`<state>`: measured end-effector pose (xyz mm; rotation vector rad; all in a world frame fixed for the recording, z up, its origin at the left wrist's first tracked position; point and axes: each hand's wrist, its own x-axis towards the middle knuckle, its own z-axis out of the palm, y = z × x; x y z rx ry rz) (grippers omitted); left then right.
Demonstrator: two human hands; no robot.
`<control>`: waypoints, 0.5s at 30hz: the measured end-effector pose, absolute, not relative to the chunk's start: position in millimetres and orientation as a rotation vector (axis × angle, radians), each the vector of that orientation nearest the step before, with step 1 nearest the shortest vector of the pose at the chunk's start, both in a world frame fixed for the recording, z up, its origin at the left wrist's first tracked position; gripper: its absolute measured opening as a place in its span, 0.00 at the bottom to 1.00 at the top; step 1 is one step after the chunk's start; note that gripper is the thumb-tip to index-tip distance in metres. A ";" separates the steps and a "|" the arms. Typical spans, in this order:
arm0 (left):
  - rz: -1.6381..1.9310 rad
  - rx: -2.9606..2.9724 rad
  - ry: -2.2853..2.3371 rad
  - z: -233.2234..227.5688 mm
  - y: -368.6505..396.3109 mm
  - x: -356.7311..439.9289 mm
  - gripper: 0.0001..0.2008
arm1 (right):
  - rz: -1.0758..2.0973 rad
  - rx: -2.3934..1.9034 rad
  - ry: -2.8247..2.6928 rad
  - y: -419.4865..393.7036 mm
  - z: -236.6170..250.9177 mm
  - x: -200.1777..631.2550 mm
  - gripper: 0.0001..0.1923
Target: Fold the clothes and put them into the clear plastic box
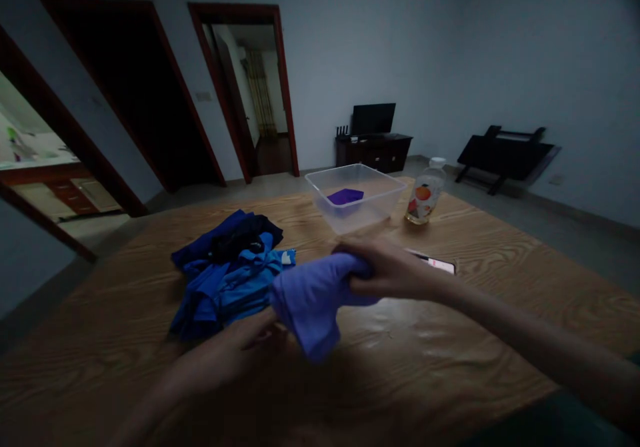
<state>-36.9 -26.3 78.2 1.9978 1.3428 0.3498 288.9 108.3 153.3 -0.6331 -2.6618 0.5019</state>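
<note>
At the centre of the frame your right hand [393, 270] is clamped on the purple cloth [313, 300] above the worktop [450, 340]. Your left hand [240, 347] pinches its lower edge. It seems you are folding it; next needs an even fold.

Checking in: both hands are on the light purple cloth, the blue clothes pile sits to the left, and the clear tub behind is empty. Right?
Not quite. In the head view the clear tub is not empty: a folded dark purple cloth lies in it. The rest stands: left hand and right hand are on the light purple cloth, with the blue clothes pile to the left.
</note>
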 end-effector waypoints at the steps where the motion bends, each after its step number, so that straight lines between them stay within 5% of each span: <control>1: 0.309 1.955 1.337 82.5 -24.6 -38.2 0.22 | 0.428 -0.678 -2.634 130.5 171.4 295.0 0.14; 8: 0.097 1.812 1.212 102.2 -6.1 -27.6 0.20 | -0.314 -1.304 -2.366 307.3 251.3 292.3 0.17; 15: 0.065 1.833 1.096 113.6 21.4 -19.6 0.20 | -0.321 -1.408 -2.305 394.3 193.0 220.7 0.07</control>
